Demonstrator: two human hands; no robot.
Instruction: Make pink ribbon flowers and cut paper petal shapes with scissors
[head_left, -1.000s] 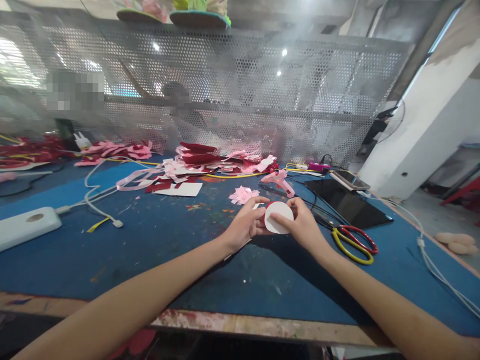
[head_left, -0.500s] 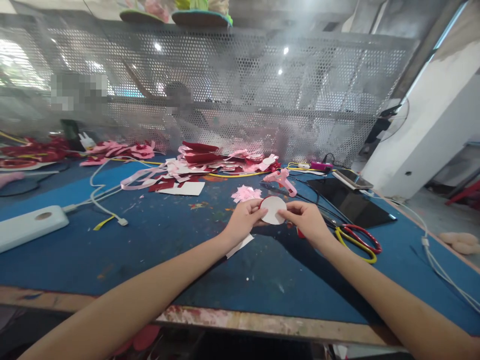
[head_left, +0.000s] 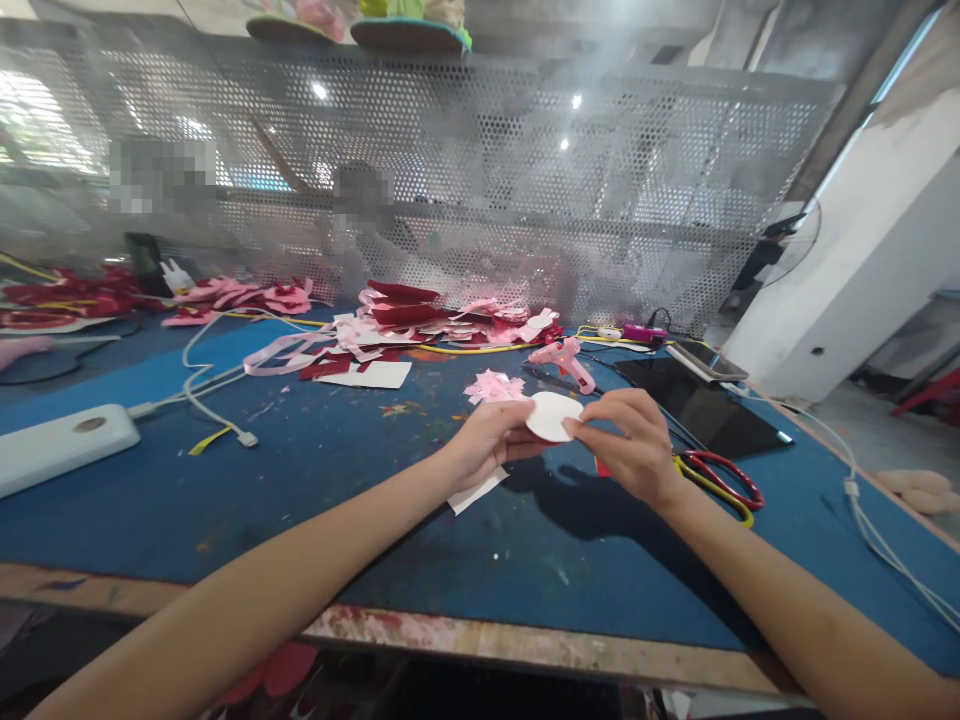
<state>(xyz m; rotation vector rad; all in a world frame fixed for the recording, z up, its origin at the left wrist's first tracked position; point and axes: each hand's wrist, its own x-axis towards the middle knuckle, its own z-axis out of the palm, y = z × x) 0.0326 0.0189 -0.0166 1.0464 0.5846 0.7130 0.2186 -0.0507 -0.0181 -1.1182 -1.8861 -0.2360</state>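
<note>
Both my hands hold a white paper disc (head_left: 551, 415) above the blue table (head_left: 300, 480). My left hand (head_left: 491, 440) pinches its left edge, fingers closed. On its right edge my right hand (head_left: 634, 445) pinches with thumb and forefinger, the other fingers curled. The disc lies nearly flat, tilted away from me. A pink paper flower (head_left: 491, 386) lies just behind the disc. Under my left wrist sits a white paper scrap (head_left: 476, 490).
Red and yellow scissors (head_left: 720, 478) lie right of my right hand, beside a dark tablet (head_left: 697, 405). A pink glue gun (head_left: 566, 362) rests behind. Red and pink paper cuttings (head_left: 405, 325) pile at the back by a perforated metal screen (head_left: 480, 190). A white charger (head_left: 60, 445) and cable lie left.
The disc has tipped from facing me to nearly flat, and my hands have lifted it slightly. My right hand has turned so its back shows more.
</note>
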